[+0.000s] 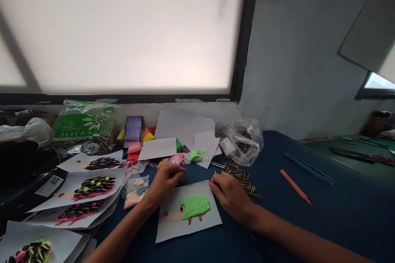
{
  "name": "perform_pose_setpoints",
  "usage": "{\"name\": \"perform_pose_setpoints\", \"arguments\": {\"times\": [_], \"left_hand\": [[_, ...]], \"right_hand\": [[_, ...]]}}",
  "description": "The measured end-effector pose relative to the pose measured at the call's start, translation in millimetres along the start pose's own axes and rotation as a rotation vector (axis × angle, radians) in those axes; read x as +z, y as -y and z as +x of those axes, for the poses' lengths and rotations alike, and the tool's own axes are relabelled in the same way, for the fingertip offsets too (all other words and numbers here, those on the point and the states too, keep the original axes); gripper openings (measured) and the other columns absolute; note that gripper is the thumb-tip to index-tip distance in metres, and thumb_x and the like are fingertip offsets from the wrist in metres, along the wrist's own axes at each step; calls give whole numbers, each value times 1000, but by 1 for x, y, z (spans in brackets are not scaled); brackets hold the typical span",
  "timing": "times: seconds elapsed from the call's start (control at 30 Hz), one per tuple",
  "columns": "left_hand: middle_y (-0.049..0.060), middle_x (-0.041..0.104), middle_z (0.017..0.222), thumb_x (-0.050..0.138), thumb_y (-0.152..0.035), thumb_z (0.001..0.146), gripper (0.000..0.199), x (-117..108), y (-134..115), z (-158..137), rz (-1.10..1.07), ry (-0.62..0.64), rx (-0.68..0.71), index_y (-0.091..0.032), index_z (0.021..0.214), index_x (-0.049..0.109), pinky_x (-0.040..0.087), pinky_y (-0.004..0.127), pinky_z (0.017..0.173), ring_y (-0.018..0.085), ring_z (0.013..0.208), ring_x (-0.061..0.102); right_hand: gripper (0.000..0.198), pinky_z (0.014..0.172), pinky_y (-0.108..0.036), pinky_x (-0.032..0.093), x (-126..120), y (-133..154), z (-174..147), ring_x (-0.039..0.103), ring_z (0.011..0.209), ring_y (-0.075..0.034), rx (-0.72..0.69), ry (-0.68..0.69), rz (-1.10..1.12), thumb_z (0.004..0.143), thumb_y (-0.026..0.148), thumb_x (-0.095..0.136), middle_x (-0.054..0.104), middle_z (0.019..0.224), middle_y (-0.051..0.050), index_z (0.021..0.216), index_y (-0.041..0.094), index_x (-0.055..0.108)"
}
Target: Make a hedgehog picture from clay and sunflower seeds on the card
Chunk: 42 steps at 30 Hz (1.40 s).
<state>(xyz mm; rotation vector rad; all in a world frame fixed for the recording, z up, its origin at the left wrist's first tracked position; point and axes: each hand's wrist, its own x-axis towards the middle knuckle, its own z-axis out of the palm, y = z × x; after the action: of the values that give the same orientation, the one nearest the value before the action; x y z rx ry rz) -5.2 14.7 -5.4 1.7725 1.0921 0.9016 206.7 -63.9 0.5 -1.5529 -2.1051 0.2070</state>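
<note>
A white paper card (212,213) lies on the blue table with a hedgehog of modelling clay (195,207) on it: green body, pale pointed face, brown nose and legs, a dark eye. My left hand (168,178) is over the card's upper left corner, its fingers pinched together; what they hold, if anything, is hidden. At the card's upper right edge my right hand (231,195) is closed with curled fingers, and its fingertips are hidden from me. Just behind it is a loose pile of sunflower seeds (242,176).
Finished hedgehog cards (46,201) overlap at the left. Coloured clay packets (177,158), blank paper (182,125) and a clear bag of seeds (247,144) stand along the wall. Blue tweezers (308,168) and an orange tool (295,187) lie at the right.
</note>
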Motion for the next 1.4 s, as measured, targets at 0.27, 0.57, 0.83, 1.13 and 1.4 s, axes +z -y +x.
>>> {"name": "perform_pose_setpoints", "arguments": {"times": [0.27, 0.57, 0.83, 1.13, 1.4], "left_hand": [[1, 62, 60, 57, -53, 73, 37, 2, 1, 0, 18, -7, 19, -18, 61, 61, 36, 25, 54, 13, 54, 47], [-1, 55, 59, 53, -53, 78, 38, 0, -1, -3, 144, 34, 23, -19, 64, 60, 30, 25, 51, 13, 53, 43], [1, 59, 60, 48, -49, 80, 34, 6, -9, -8, 358, -26, 2, -20, 69, 64, 31, 27, 55, 16, 56, 50], [2, 64, 64, 47, -47, 83, 33, 10, -9, -12, 469, -26, 7, -22, 72, 65, 31, 28, 56, 19, 60, 54], [3, 68, 73, 47, -44, 85, 31, 16, -16, -14, 453, -9, -29, -23, 76, 68, 35, 29, 59, 20, 67, 60]], "right_hand": [[32, 64, -28, 32, 0, 2, -1, 49, 68, -16, 14, -1, -14, 95, 22, 46, 54, 67, -1, 63, 19, 44], [34, 56, -25, 32, -9, 5, 2, 47, 57, -13, 31, 10, 111, 97, 27, 42, 52, 61, 1, 63, 20, 45], [24, 56, -24, 35, -26, -2, 12, 51, 59, -13, 78, -20, 62, 96, 21, 40, 59, 69, -1, 78, 18, 56], [14, 59, -28, 35, -69, -21, 22, 59, 75, -20, 159, 182, -250, 80, 9, 56, 65, 86, -9, 81, 16, 68], [17, 65, -31, 42, -51, -22, 18, 61, 85, -26, 158, 274, -329, 83, 10, 58, 64, 98, -14, 96, 14, 69]]}}
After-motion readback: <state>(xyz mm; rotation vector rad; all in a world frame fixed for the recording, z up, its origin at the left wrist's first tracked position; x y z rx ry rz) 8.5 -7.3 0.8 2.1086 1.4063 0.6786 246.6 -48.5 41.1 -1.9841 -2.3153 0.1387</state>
